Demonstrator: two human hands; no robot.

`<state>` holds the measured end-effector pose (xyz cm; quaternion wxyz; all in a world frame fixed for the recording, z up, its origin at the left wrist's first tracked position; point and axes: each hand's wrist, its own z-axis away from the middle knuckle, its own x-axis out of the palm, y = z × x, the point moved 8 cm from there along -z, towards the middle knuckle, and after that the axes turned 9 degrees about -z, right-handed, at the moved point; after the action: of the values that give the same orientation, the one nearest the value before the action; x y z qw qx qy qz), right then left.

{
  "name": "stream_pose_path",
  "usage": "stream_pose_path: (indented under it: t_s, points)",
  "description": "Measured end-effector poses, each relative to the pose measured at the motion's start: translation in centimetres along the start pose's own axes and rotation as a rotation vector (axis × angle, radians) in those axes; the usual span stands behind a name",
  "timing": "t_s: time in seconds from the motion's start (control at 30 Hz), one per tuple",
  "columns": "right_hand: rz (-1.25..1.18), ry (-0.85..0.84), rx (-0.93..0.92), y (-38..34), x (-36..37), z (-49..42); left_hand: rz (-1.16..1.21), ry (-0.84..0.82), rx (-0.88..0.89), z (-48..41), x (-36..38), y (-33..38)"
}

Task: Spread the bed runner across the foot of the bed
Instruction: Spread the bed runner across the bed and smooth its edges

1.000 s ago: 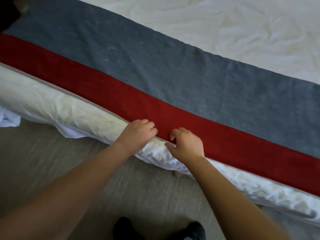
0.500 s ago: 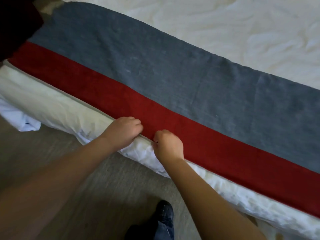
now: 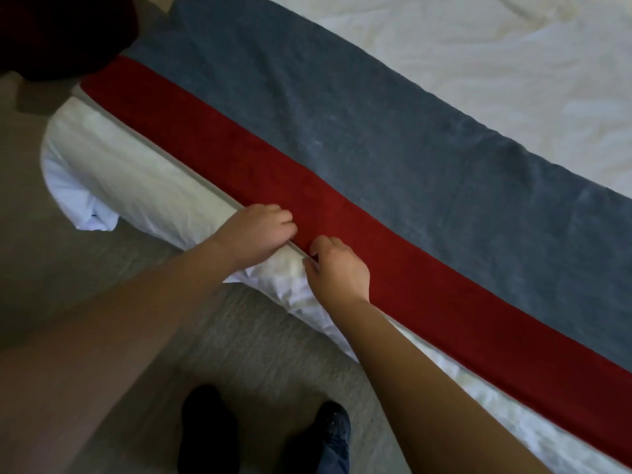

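Note:
The bed runner point(image 3: 393, 172), a long cloth with a grey band and a red band, lies flat across the foot of the white bed point(image 3: 496, 63), running from upper left to lower right. Its red band follows the mattress edge. My left hand point(image 3: 260, 230) has its fingers curled over the runner's near hem. My right hand point(image 3: 338, 268) sits just to its right, thumb and fingers pinching the same hem. The two hands nearly touch.
White bedding point(image 3: 113, 165) hangs over the mattress side below the runner. Grey carpet point(image 3: 239, 336) covers the floor, with my two dark shoes point(image 3: 208, 425) on it. A dark red object point(image 3: 58, 32) fills the top left corner.
Both hands have slid left along the runner's near edge, staying together on the hem. The view has shifted so that the bed's left corner shows.

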<state>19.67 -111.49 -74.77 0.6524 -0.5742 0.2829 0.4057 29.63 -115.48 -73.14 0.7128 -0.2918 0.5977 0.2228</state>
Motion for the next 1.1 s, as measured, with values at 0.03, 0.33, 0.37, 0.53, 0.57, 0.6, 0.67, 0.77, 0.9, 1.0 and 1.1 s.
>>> stream_pose_path:
  t_s: [0.03, 0.33, 0.37, 0.53, 0.57, 0.6, 0.67, 0.77, 0.9, 1.0, 1.1]
  points:
    - [0.009, 0.011, 0.017, -0.4, 0.3, -0.5, -0.003, -0.006, -0.018, 0.3, 0.3, -1.0]
    - [0.137, 0.024, 0.148, -1.9, 1.7, -0.8, 0.031, -0.009, 0.111, 1.7, 1.1, -2.6]
    - [0.159, 0.016, 0.139, -2.4, 1.6, -1.3, 0.007, 0.009, 0.136, 1.9, 1.0, -3.0]
    - [0.135, 0.043, 0.062, -6.9, 1.8, -4.7, -0.058, -0.002, 0.060, 3.0, 1.4, -9.0]
    - [0.129, 0.055, 0.043, -8.1, 2.1, -5.6, -0.072, -0.018, 0.034, 3.3, 1.6, -10.8]
    - [0.132, 0.064, 0.034, -9.2, 2.4, -6.7, -0.087, -0.036, 0.007, 3.7, 1.9, -12.6]
    - [0.177, 0.061, 0.046, -11.0, 3.3, -8.6, -0.107, -0.077, -0.045, 4.5, 2.3, -16.0]
    - [0.233, 0.054, 0.127, -12.0, 4.2, -9.7, -0.113, -0.107, -0.092, 5.6, 2.8, -19.2]
    - [0.250, 0.073, 0.151, -12.5, 5.0, -8.7, -0.087, -0.068, -0.023, 6.5, 3.2, -19.0]
    - [0.245, 0.058, 0.123, -12.5, 5.4, -8.6, -0.011, -0.004, 0.007, 7.0, 2.7, -18.9]
    - [0.137, 0.090, 0.035, -13.1, 5.0, -9.4, 0.081, 0.033, -0.033, 6.9, 2.9, -19.8]
